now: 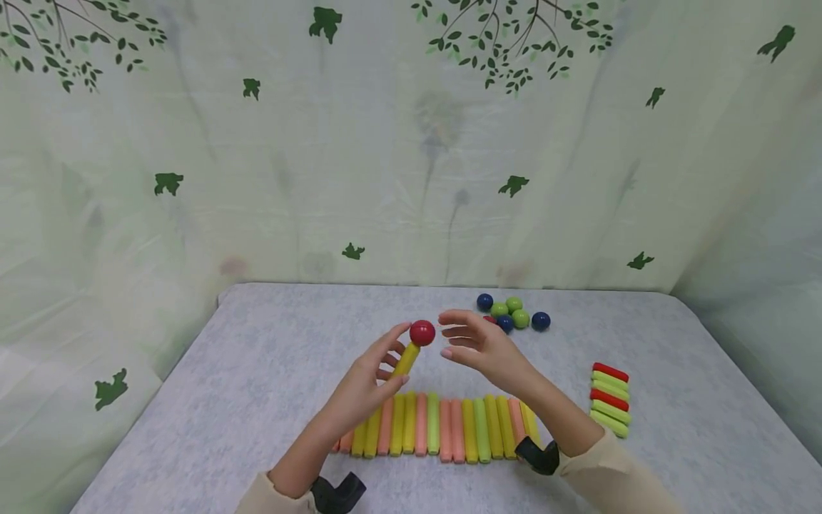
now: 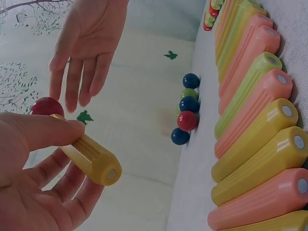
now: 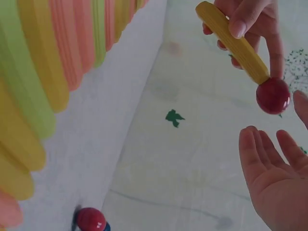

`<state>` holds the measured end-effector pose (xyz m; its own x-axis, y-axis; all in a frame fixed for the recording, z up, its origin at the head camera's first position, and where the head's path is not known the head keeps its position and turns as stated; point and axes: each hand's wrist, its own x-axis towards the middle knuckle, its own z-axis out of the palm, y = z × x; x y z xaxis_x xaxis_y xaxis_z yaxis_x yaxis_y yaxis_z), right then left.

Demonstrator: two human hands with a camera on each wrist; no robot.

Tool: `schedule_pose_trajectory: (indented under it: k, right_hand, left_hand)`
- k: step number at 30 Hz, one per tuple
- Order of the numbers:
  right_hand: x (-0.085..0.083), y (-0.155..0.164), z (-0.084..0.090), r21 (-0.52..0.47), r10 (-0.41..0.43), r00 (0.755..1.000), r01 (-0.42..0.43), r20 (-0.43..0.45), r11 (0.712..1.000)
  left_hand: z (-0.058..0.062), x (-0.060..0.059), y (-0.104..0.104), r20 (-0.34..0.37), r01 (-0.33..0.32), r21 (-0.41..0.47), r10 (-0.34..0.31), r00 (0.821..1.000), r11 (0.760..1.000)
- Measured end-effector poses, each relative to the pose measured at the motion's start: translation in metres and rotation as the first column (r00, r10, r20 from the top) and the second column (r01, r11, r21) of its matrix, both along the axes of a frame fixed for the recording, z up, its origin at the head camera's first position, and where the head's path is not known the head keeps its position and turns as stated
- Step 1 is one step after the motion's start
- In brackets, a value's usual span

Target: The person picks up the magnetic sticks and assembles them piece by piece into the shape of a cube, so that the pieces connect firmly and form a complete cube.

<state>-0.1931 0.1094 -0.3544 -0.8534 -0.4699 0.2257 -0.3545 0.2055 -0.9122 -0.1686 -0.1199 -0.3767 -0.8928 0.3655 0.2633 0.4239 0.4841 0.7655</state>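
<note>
head view: left hand (image 1: pixel 375 375) raised above the surface (image 1: pixel 257 371), grip closed round a yellow stick (image 1: pixel 407 358) held tilted, a red ball (image 1: pixel 422 333) stuck on its upper end. right hand (image 1: pixel 478 346) just beside the ball, fingers straight and relaxed, holding nothing. below both, a row of sticks (image 1: pixel 443 427) lying side by side, pink, yellow and green. at the far side, a cluster of balls (image 1: pixel 514 314), blue and green. off to the right, a small stack of sticks (image 1: pixel 610 398), red and green.

left wrist view: thumb and fingers pinching the yellow stick (image 2: pixel 91 159), red ball (image 2: pixel 46 106) at its far end, right hand (image 2: pixel 84 45) spread above it.

right wrist view: yellow stick (image 3: pixel 233 42) and red ball (image 3: pixel 273 95) held up above the flat, empty palm of the right hand (image 3: pixel 276 178).
</note>
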Motion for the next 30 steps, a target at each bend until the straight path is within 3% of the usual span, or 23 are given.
schedule_pose_trajectory:
  k: [7, 12, 16, 19, 24, 30]
  right_hand:
    - [0.022, 0.044, -0.02, 0.12, -0.146, 0.988, 0.151, -0.049, 0.981]
    - [0.038, 0.069, -0.039, 0.23, -0.243, 0.968, 0.223, 0.059, 0.947]
    - [0.048, 0.081, -0.053, 0.333, -0.284, 0.949, 0.225, 0.139, 0.916]
    - [0.051, 0.087, -0.064, 0.443, -0.32, 0.93, 0.214, 0.181, 0.87]
    - [0.051, 0.087, -0.075, 0.649, -0.348, 0.924, 0.167, 0.159, 0.742]
    - [0.049, 0.08, -0.07, 0.762, -0.351, 0.931, 0.156, 0.099, 0.628]
  left_hand:
    - [0.0, -0.001, -0.001, 0.087, -0.07, 0.101, 0.061, 0.994, 0.992]
    - [-0.002, -0.001, -0.003, 0.112, -0.076, 0.189, 0.056, 0.992, 0.979]
    - [-0.003, 0.0, -0.005, 0.105, -0.079, 0.223, 0.057, 0.993, 0.972]
    - [-0.005, 0.0, -0.005, 0.103, -0.076, 0.243, 0.053, 0.993, 0.967]
    - [-0.005, 0.0, -0.006, 0.122, -0.085, 0.255, 0.056, 0.991, 0.963]
    - [0.012, 0.009, -0.003, 0.139, -0.085, 0.26, 0.05, 0.989, 0.962]
